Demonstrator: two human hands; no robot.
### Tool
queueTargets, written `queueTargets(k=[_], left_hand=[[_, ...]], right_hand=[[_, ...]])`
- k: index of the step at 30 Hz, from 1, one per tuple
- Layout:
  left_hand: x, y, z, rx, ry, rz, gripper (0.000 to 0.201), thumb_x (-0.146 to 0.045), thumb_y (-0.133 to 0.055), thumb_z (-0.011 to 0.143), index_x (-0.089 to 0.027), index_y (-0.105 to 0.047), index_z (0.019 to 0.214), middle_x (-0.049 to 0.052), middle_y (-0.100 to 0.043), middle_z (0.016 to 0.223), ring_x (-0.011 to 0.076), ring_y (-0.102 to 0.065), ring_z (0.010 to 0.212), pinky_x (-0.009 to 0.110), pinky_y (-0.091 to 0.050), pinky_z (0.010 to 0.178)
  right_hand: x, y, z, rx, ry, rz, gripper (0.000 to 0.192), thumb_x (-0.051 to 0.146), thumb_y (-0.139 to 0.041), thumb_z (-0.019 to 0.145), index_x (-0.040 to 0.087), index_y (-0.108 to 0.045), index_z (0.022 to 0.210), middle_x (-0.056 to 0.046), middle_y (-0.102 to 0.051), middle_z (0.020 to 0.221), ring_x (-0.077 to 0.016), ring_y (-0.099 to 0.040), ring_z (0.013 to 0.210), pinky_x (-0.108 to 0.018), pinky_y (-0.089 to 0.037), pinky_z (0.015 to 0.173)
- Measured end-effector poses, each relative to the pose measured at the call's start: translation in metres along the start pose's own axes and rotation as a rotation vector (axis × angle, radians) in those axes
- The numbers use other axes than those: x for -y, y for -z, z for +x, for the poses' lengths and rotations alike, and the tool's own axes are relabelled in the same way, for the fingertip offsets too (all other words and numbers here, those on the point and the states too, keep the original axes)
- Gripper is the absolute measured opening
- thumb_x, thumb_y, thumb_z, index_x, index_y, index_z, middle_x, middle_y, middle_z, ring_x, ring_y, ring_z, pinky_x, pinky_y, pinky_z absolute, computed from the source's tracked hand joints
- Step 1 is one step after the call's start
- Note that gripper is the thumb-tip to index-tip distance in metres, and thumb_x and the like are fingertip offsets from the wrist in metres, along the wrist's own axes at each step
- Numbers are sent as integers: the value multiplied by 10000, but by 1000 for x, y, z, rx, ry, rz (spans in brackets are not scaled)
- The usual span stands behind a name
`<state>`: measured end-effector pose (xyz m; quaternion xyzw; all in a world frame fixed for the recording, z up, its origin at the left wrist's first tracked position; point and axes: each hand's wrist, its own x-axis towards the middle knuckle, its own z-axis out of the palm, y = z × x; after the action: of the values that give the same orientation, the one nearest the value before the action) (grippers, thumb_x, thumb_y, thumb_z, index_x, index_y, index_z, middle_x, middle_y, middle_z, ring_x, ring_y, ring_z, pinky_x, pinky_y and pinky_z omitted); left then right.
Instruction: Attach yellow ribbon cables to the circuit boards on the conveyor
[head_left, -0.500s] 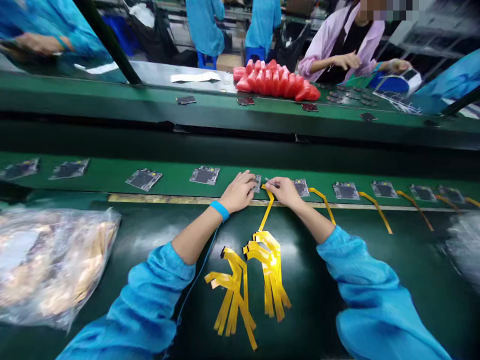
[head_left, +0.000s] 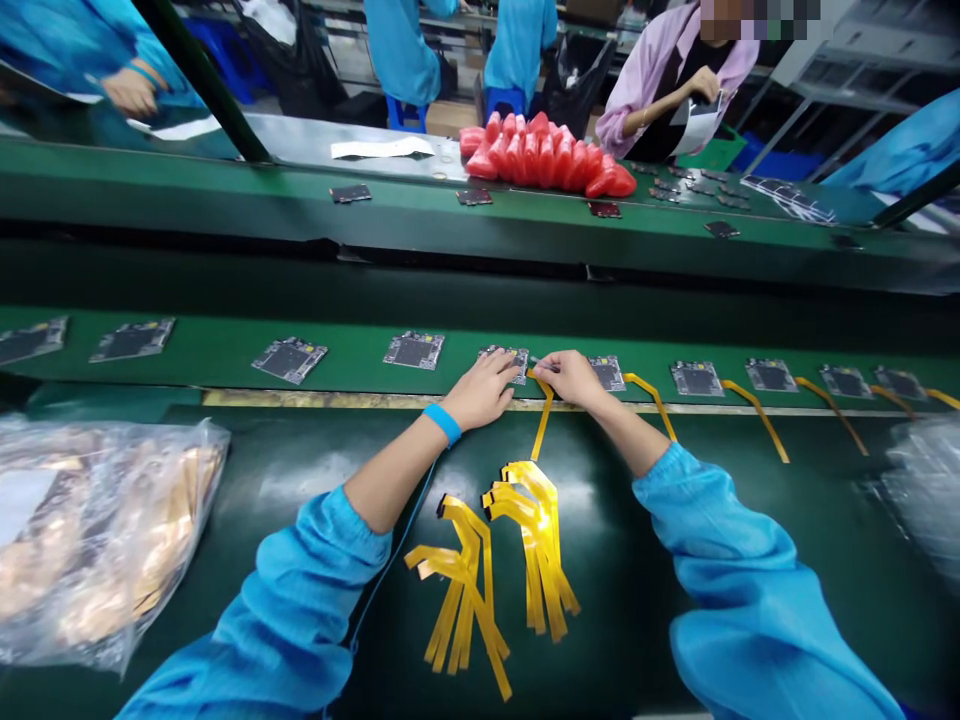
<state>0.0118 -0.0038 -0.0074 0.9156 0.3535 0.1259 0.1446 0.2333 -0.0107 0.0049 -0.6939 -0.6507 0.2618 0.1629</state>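
Note:
My left hand (head_left: pixel 484 392) lies with its fingers stretched out over a circuit board (head_left: pixel 519 372) on the green belt, covering much of it. A blue band with a cord circles that wrist. Just to the right, my right hand (head_left: pixel 576 380) pinches a thin grey tool (head_left: pixel 541 364), its tip at the board's right edge; its exact kind is hard to make out. Beneath the tool, a yellow flex cable (head_left: pixel 542 425) runs from that edge down onto the table. Two loose bunches of yellow flex cables, a right bunch (head_left: pixel 541 520) and a left bunch (head_left: pixel 466 590), lie between my forearms.
More circuit boards (head_left: pixel 414 350) line the belt (head_left: pixel 352 350); those to the right have yellow cables attached. A clear bag of parts (head_left: pixel 105 540) lies at left, clear plastic (head_left: pixel 926 490) at right. Across the line are red wrapped bundles (head_left: pixel 547 155) and co-workers.
The fingers of my left hand have flattened and spread over the board. My right hand stays nearly in place with the tool. Across the line, a co-worker in pink has raised a hand.

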Motion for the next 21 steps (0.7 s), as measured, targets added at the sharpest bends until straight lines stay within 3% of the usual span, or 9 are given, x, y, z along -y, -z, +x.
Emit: queueTargets(k=[10, 21], left_hand=[[-10, -1, 6, 37, -13, 34, 452, -217, -504, 1008, -158, -595, 1448, 172, -496, 1588, 359, -378, 1548, 596, -320, 1277], [-36, -6, 15, 58, -38, 248, 513, -305, -508, 1031, -214, -521, 1537, 208, -461, 1604, 408, -391, 1512, 651, -336, 1210]], right_hand=[[2, 17, 9, 85, 5, -90, 203, 320, -680, 922, 189, -827, 874, -31, -765, 778, -151, -605, 672, -243, -361, 590], [0, 29, -3, 63, 6, -221, 226, 361, -651, 969, 221, -826, 998, -54, -803, 911, -197, -678, 796, -259, -378, 640]])
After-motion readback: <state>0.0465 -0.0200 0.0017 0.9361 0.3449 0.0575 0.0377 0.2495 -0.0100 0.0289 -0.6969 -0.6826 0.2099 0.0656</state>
